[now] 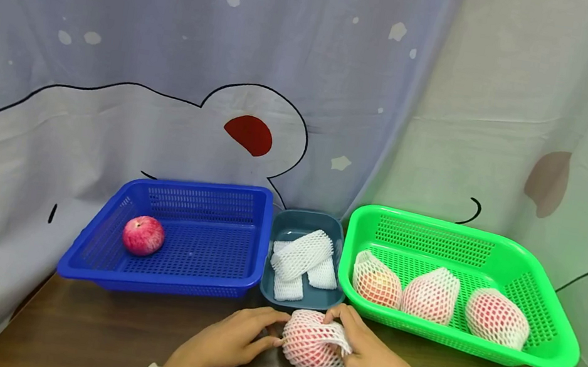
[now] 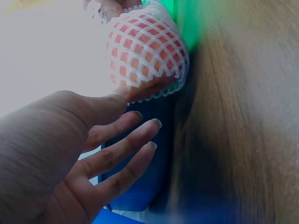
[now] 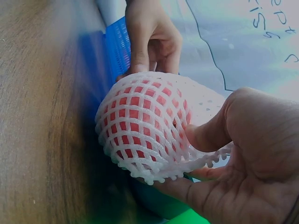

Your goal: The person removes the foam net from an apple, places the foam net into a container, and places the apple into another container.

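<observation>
A red apple [image 1: 305, 340] in a white foam net sleeve [image 3: 140, 126] is held low over the front of the table, between both hands. My right hand [image 1: 374, 354] grips the sleeve's gathered right end, its thumb pressed on the mesh in the right wrist view and its fingers beneath. On the opposite side my left hand [image 1: 233, 339] holds the apple's left end with thumb and index finger. Its other fingers [image 2: 126, 158] spread loosely below the fruit in the left wrist view.
A blue basket [image 1: 251, 278] at left holds one bare apple [image 1: 143, 236]. Several empty foam sleeves [image 1: 302, 258] lie in the small dark tray [image 1: 267, 287] in the middle. The green basket [image 1: 560, 350] at right contains three sleeved fruits [image 1: 431, 295]. A printed curtain [image 1: 175, 140] hangs behind.
</observation>
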`<act>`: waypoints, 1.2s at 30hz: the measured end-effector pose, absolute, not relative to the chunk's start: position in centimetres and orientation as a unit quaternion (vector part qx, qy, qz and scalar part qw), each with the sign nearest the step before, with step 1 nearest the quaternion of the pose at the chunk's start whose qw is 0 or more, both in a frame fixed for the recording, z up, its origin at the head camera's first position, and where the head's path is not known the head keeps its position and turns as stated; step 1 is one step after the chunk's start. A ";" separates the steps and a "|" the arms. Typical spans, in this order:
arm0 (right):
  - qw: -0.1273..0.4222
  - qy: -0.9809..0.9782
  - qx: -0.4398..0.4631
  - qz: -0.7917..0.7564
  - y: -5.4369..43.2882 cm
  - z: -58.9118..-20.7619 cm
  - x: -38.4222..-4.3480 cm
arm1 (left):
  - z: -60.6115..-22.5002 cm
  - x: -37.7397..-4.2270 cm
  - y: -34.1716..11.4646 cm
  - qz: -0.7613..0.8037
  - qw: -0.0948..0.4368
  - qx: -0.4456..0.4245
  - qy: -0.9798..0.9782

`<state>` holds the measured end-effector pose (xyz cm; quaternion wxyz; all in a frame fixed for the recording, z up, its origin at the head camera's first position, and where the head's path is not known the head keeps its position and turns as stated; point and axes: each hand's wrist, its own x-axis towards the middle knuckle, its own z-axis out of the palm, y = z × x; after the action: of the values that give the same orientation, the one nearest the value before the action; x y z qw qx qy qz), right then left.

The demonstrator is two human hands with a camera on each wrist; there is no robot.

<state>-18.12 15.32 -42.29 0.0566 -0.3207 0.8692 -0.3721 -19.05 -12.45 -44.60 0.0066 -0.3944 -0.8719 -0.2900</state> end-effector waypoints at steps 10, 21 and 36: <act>0.041 0.877 -0.301 -0.371 15.2 -42.4 -18.0 | -45.6 -19.3 -12.5 -0.323 0.035 -0.418 -0.848; 0.026 0.882 -0.283 -0.376 14.9 -42.4 -18.1 | -45.6 -19.5 -12.2 -0.317 0.023 -0.403 -0.858; 0.016 0.869 -0.299 -0.395 15.5 -42.7 -19.1 | -44.9 -19.4 -12.1 -0.327 -0.056 -0.373 -0.867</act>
<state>-19.12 15.47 -42.71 0.0162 -0.2990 0.8687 -0.3945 -19.41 -12.15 -44.95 -0.0563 -0.3726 -0.8667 -0.3269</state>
